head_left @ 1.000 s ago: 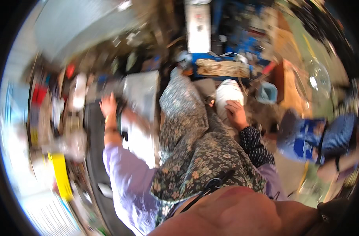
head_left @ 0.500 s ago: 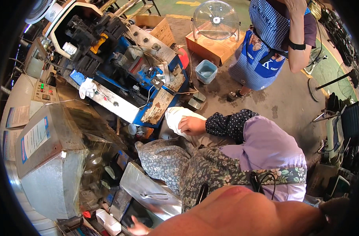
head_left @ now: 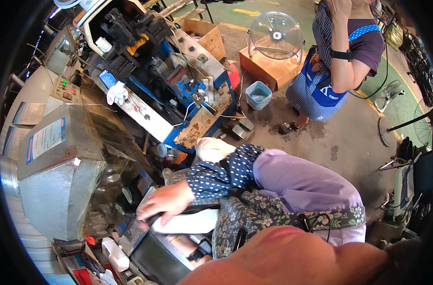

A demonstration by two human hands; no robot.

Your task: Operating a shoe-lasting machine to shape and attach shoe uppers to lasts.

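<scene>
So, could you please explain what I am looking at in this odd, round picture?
Nothing robotic here: a fisheye camera worn on a person's head looks down, bending straight edges near the rim. The right hand, from a dark polka-dot sleeve, reaches across to a white, dark-edged piece; blur leaves its grip unclear. The left hand, just below that piece, is partly hidden. Nearby are a dark flat surface and a white plastic container. Farther off stands a blue-and-white machine, with a white glove on it.
</scene>
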